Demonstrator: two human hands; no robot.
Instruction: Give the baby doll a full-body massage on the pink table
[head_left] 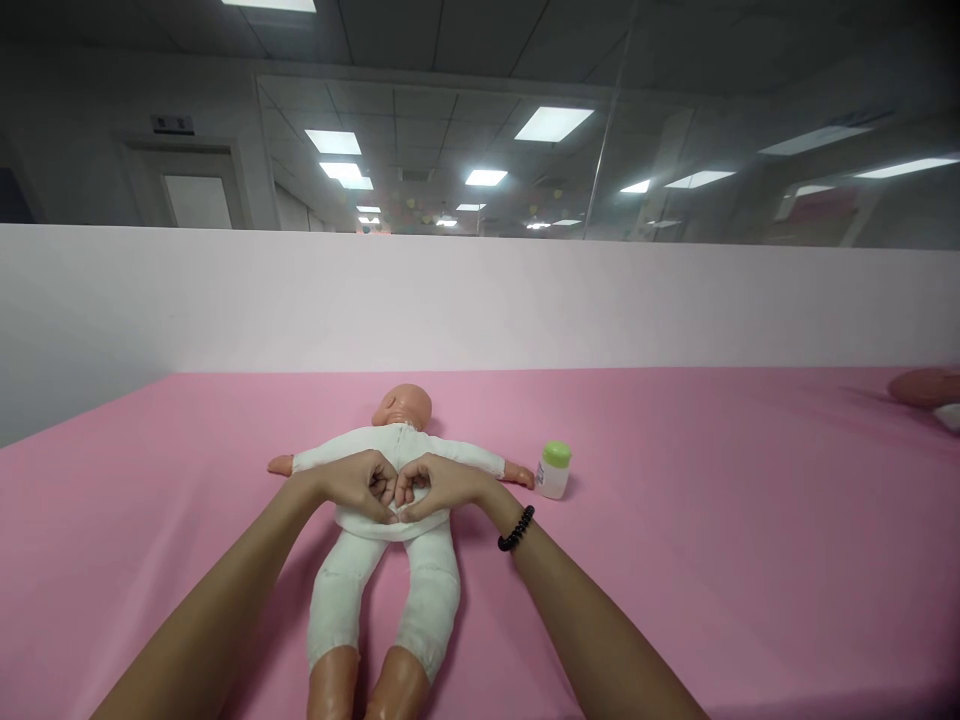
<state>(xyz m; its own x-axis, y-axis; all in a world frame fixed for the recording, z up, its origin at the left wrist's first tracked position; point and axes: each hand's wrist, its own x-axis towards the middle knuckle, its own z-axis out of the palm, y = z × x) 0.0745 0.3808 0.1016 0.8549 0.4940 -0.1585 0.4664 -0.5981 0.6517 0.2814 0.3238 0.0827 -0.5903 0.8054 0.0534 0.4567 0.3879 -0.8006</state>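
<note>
Lies on the pink surface [712, 540], legs nearest: a white-clothed doll [430, 595]. Over its torso, left hand [360, 483] and right hand [448, 483], fingers curled inward, thumb tips close together; cannot tell whether pinching cloth. Best kept light and even on both sides. Watch the green-lidded jar [553, 470], upright by the doll's hand, within reach of an outward swing. Beyond, white partition [480, 300], then glass.

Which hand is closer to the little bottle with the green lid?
The right hand. It rests over the doll's tummy on the bottle's side; the left hand is farther across.
</note>
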